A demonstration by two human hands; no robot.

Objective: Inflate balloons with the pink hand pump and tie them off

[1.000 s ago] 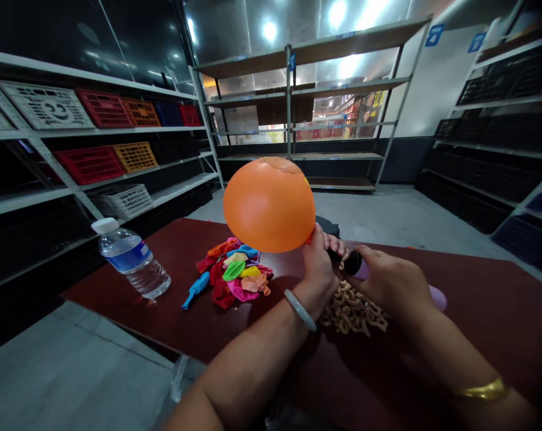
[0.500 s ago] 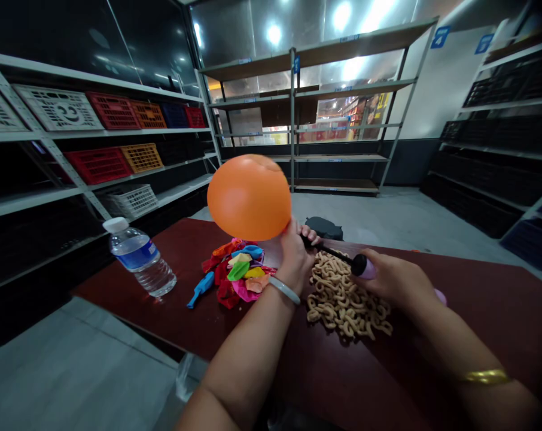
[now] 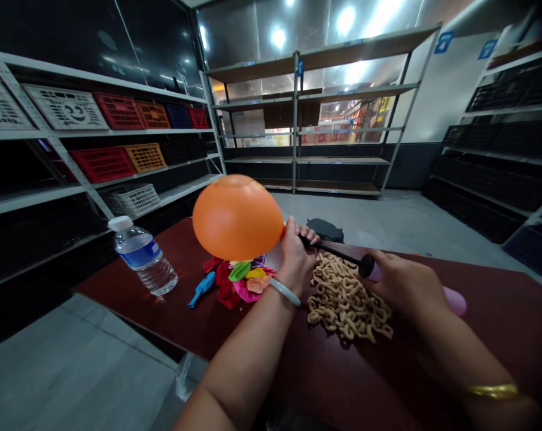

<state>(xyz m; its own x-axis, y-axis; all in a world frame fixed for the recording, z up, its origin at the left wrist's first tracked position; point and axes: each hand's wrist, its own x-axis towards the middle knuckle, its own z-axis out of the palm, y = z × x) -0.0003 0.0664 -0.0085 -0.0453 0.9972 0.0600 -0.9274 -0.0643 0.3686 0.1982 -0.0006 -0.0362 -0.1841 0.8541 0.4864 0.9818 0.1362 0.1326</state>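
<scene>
An inflated orange balloon [image 3: 236, 216] sticks out to the left of my left hand [image 3: 294, 254], whose fingers are closed round the balloon's neck at the black tip of a hand pump. My right hand [image 3: 401, 287] grips the pump's pink body [image 3: 454, 301], with the black rod [image 3: 338, 253] drawn out between the two hands. Under the pump lies a heap of tan clips [image 3: 347, 296]. Below the balloon sits a pile of flat coloured balloons [image 3: 237, 280].
A water bottle [image 3: 142, 257] stands at the left end of the dark red table [image 3: 499, 299]. A dark object [image 3: 325, 229] lies at the table's far edge. Shelves with coloured crates [image 3: 103, 163] line the left wall; more racks stand behind and right.
The pump rod has been drawn out as my hands moved apart. The balloon has shifted left and lower, and the tan heap is now uncovered.
</scene>
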